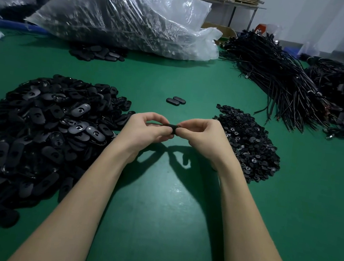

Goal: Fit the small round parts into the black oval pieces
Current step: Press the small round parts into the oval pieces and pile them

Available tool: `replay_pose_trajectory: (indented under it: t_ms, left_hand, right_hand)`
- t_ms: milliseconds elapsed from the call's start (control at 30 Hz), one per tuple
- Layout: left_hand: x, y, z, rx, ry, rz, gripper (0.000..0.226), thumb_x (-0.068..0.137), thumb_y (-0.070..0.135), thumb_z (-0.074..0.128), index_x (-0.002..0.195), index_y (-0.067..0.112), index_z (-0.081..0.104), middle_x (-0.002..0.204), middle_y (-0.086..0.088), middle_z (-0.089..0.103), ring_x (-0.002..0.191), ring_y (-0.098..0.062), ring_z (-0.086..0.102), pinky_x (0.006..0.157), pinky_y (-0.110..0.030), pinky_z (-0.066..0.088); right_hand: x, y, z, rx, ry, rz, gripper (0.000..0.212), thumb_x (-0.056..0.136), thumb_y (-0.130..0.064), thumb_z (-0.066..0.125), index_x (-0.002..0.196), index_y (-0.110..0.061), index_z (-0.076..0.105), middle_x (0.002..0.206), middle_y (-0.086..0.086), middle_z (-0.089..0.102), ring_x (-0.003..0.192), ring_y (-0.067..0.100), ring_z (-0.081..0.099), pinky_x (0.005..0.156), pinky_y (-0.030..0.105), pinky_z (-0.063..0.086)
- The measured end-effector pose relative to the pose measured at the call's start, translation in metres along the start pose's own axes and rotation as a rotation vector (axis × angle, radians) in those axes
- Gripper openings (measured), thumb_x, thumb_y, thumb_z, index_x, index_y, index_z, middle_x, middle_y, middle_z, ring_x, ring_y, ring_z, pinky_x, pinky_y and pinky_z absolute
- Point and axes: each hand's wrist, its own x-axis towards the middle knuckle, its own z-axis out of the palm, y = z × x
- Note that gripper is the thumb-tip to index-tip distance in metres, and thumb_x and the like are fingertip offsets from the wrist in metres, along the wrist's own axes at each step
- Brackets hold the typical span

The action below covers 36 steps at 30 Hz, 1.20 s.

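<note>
Left hand (144, 129), right hand (201, 137): both pinch 1 oval piece (170, 128) mid-table; 2 finished ovals (176, 100) beyond; large piles unfitted.

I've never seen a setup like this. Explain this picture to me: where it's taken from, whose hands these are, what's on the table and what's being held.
There is one picture, taken by a camera on a person's head, looking forward and down. No machine is involved, only two bare hands. The left hand and right hand meet above the green table and together pinch one black oval piece. Whether a round part is in it cannot be seen. On the left lies a big heap of oval pieces, on the right a smaller heap of round parts. Two ovals lie apart beyond the hands. Farther back are a plastic sack and bundles of black cables.
</note>
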Motion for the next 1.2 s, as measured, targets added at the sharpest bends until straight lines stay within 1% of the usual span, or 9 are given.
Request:
replay_pose_trajectory:
  t_ms: [333, 467, 600, 733, 800, 867, 1000, 1100, 1200]
  left_hand:
    - [0.001, 0.000, -0.003, 0.037, -0.019, 0.024, 0.015, 0.084, -0.007, 0.073, 0.090, 0.006, 0.067, 0.088, -0.017, 0.077, 0.083, -0.025, 0.077, 0.071, -0.020, 0.058]
    - [0.002, -0.002, -0.004, 0.072, -0.022, 0.039, 0.016, 0.084, -0.006, 0.073, 0.088, 0.007, 0.067, 0.083, -0.014, 0.077, 0.081, -0.024, 0.077, 0.073, -0.022, 0.059]
    - [0.003, -0.001, -0.007, 0.088, -0.041, 0.050, 0.014, 0.085, -0.004, 0.074, 0.088, 0.008, 0.067, 0.085, -0.015, 0.077, 0.082, -0.023, 0.077, 0.073, -0.021, 0.058]
    - [0.004, -0.005, -0.005, 0.144, -0.032, 0.048, 0.014, 0.085, -0.002, 0.075, 0.090, 0.009, 0.068, 0.086, -0.014, 0.077, 0.082, -0.023, 0.077, 0.080, -0.029, 0.060]
    - [0.004, -0.006, -0.005, 0.185, -0.034, 0.054, 0.013, 0.084, 0.001, 0.076, 0.091, 0.011, 0.071, 0.084, -0.011, 0.078, 0.084, -0.023, 0.077, 0.084, -0.034, 0.060]
    - [0.004, -0.007, -0.005, 0.224, -0.033, 0.065, 0.012, 0.084, 0.004, 0.077, 0.092, 0.012, 0.073, 0.083, -0.009, 0.078, 0.084, -0.022, 0.077, 0.086, -0.036, 0.059]
    - [0.003, -0.009, -0.003, 0.302, -0.006, 0.076, 0.012, 0.085, 0.005, 0.077, 0.090, 0.015, 0.075, 0.080, -0.007, 0.078, 0.082, -0.019, 0.077, 0.084, -0.034, 0.059]
    - [0.003, -0.007, -0.004, 0.308, -0.016, 0.081, 0.012, 0.086, 0.003, 0.075, 0.093, 0.014, 0.076, 0.081, -0.007, 0.078, 0.082, -0.017, 0.077, 0.082, -0.031, 0.058]
    - [0.001, -0.007, -0.004, 0.289, -0.028, 0.077, 0.013, 0.087, 0.001, 0.074, 0.095, 0.011, 0.075, 0.083, -0.008, 0.078, 0.084, -0.018, 0.077, 0.087, -0.033, 0.059]
  right_hand:
    - [0.001, -0.001, 0.003, -0.021, 0.011, 0.008, 0.008, 0.081, -0.026, 0.086, 0.084, -0.023, 0.080, 0.081, -0.009, 0.079, 0.076, -0.001, 0.071, 0.073, 0.017, 0.049]
    - [-0.001, -0.002, 0.006, -0.042, 0.023, 0.000, 0.006, 0.082, -0.023, 0.085, 0.084, -0.022, 0.080, 0.082, -0.006, 0.079, 0.082, 0.005, 0.074, 0.078, 0.021, 0.055]
    - [-0.002, -0.003, 0.003, 0.005, -0.008, 0.008, 0.008, 0.083, -0.022, 0.085, 0.089, -0.019, 0.081, 0.083, -0.007, 0.079, 0.079, 0.001, 0.073, 0.074, 0.017, 0.050]
    - [-0.002, -0.002, 0.005, -0.057, 0.030, 0.007, 0.007, 0.081, -0.023, 0.086, 0.082, -0.023, 0.079, 0.082, -0.006, 0.079, 0.084, 0.006, 0.074, 0.081, 0.022, 0.057]
    - [-0.002, -0.002, 0.006, -0.083, 0.040, 0.003, 0.007, 0.081, -0.023, 0.085, 0.080, -0.025, 0.079, 0.080, -0.007, 0.078, 0.081, 0.005, 0.074, 0.078, 0.021, 0.056]
    - [-0.003, -0.002, 0.007, -0.124, 0.051, -0.013, 0.008, 0.080, -0.023, 0.084, 0.076, -0.027, 0.077, 0.075, -0.009, 0.077, 0.073, -0.002, 0.070, 0.069, 0.014, 0.051]
    - [-0.004, -0.002, 0.013, -0.197, 0.062, -0.033, 0.015, 0.079, -0.024, 0.082, 0.069, -0.030, 0.073, 0.065, -0.015, 0.071, 0.059, -0.011, 0.062, 0.055, 0.005, 0.040]
    - [-0.003, -0.001, 0.013, -0.176, 0.064, -0.036, 0.016, 0.079, -0.025, 0.082, 0.068, -0.030, 0.073, 0.067, -0.014, 0.072, 0.060, -0.010, 0.063, 0.056, 0.006, 0.042]
    - [-0.003, 0.000, 0.012, -0.161, 0.067, -0.036, 0.015, 0.080, -0.024, 0.082, 0.069, -0.029, 0.073, 0.069, -0.012, 0.073, 0.061, -0.008, 0.064, 0.058, 0.009, 0.044]
